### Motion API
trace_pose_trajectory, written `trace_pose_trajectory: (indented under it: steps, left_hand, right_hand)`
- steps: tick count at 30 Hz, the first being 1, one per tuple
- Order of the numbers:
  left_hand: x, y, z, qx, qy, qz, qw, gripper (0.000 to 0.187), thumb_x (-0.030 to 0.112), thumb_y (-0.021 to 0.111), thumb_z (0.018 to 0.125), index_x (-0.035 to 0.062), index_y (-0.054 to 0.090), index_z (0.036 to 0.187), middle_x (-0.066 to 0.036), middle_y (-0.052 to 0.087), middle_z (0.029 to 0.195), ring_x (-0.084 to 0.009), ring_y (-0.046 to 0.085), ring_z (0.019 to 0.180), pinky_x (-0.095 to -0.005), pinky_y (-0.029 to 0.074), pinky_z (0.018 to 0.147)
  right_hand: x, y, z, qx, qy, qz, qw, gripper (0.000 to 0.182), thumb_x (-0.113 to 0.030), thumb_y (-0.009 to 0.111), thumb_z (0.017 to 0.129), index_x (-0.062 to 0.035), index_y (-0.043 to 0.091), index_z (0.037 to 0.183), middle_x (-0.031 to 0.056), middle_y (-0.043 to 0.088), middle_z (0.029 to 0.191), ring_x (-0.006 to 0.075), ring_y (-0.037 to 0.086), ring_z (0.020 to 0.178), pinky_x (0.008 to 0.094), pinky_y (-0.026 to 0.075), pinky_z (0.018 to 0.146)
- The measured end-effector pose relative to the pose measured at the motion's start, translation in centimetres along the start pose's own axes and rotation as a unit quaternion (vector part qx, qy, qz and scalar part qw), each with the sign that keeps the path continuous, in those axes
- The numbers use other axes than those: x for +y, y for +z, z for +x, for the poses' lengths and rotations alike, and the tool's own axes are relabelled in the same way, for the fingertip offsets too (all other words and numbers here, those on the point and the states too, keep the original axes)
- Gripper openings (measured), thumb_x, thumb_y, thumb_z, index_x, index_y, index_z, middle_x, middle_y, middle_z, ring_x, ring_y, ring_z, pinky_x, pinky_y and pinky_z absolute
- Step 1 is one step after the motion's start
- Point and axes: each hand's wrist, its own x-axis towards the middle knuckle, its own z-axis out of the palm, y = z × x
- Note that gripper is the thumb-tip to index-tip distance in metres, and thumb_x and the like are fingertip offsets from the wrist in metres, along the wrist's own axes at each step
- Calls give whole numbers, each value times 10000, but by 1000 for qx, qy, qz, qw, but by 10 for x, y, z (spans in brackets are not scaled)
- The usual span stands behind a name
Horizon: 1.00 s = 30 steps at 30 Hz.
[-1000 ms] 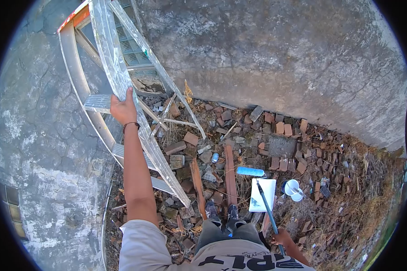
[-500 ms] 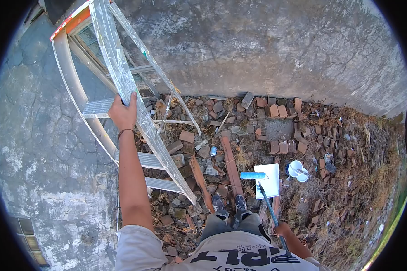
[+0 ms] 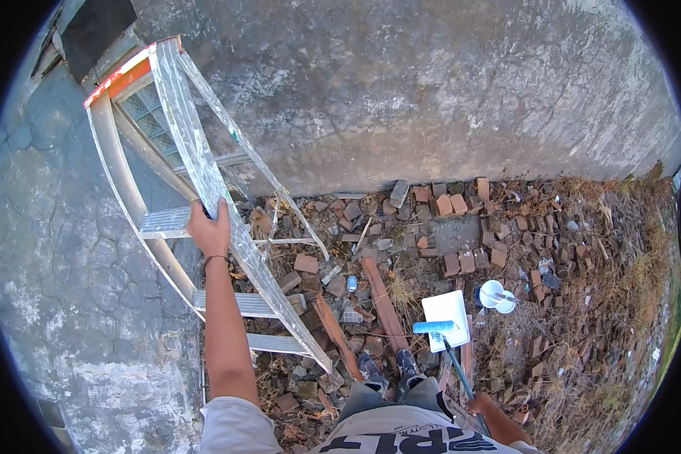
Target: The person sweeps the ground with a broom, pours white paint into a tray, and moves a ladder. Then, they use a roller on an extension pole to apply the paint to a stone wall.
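My left hand (image 3: 209, 227) is closed round the near side rail of a paint-spattered aluminium stepladder (image 3: 185, 132), level with one of its steps. The ladder stands spread on the left, its orange top cap near the wall. Low on the right, my right hand (image 3: 479, 403) grips the teal pole of a paint roller (image 3: 434, 327). The roller's blue sleeve overlaps a white paint tray (image 3: 448, 306) in this view. Just right of the tray are white paint buckets (image 3: 492, 293), with a handle or brush lying across them.
Weathered grey walls (image 3: 401, 91) rise ahead and on the left. Broken bricks (image 3: 450, 204) and rubble cover the ground. Wooden planks (image 3: 384, 303) lie ahead of my shoes (image 3: 407, 363), near a blue can (image 3: 352, 284). Dry grass (image 3: 613, 318) spreads on the right.
The view has tilted up, so the ladder and my left hand sit lower in it. The roller has shifted right and nearer me relative to the tray. Both hands keep their hold.
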Motion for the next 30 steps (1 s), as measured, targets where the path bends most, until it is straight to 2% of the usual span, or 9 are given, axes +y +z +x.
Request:
trace_pose_trajectory:
  steps: [2,4,10,12,15,19,22,26,30]
  left_hand:
    - [3,0,3,-10,-5,-14,1000,285,226,679,765,3,546,884,-177,634,780,-357,614,753,-425,448,696]
    - [6,1,10,-12,-30,-42,999,312,217,688,765,-12,531,910,-187,626,802,-351,613,760,-407,452,701]
    - [9,18,22,5,-17,-106,994,338,163,669,804,-44,549,1043,-202,640,935,-328,626,844,-378,460,766]
    - [7,10,24,1,-14,-135,991,345,155,670,807,-48,551,1058,-188,642,951,-305,624,856,-370,457,780]
    - [-7,-21,21,19,-4,-122,992,344,142,673,812,-57,552,1065,-166,644,967,-260,613,869,-356,451,801]
    - [-17,-104,34,49,-7,-55,997,337,148,690,808,-74,561,1026,-163,643,952,-225,593,868,-336,442,811]
    - [-17,-183,45,81,4,31,996,344,164,709,798,-80,574,1000,-152,647,950,-204,598,852,-317,451,795]
    - [-2,-288,33,112,-51,-19,992,398,187,715,803,-76,569,1064,-137,644,1003,-164,606,871,-281,467,792]
    - [22,-365,2,153,-82,-9,985,448,200,722,799,-77,561,1112,-139,641,1018,-151,616,851,-252,484,756]
  right_hand:
    - [7,5,29,24,-22,-23,999,242,-245,592,797,-23,669,736,78,650,624,218,644,609,338,510,642]
    - [7,3,25,-34,23,-39,998,281,-256,577,652,-33,702,767,200,667,848,286,655,877,343,509,795]
    - [-38,-33,-44,-41,60,59,996,229,-232,543,665,-51,673,613,170,670,757,297,663,771,366,520,725]
    - [-37,-30,-45,-27,27,-63,997,239,-242,585,779,-21,667,737,109,655,648,251,650,633,362,514,639]
    - [-45,-35,-79,14,10,39,999,242,-245,599,783,-10,654,801,137,652,659,260,653,633,372,512,639]
    - [-60,-55,-112,17,41,141,989,188,-165,620,749,18,636,791,153,631,607,268,652,597,366,512,578]
    - [3,-35,-43,29,10,81,996,166,-131,612,756,31,634,786,147,630,604,243,647,560,360,510,548]
    - [0,-77,-15,-4,20,97,995,167,-97,598,765,69,618,774,173,633,631,260,643,530,364,507,510]
    - [-69,-132,-35,-24,-34,125,991,73,13,569,728,72,529,713,152,551,544,247,550,420,366,420,380]
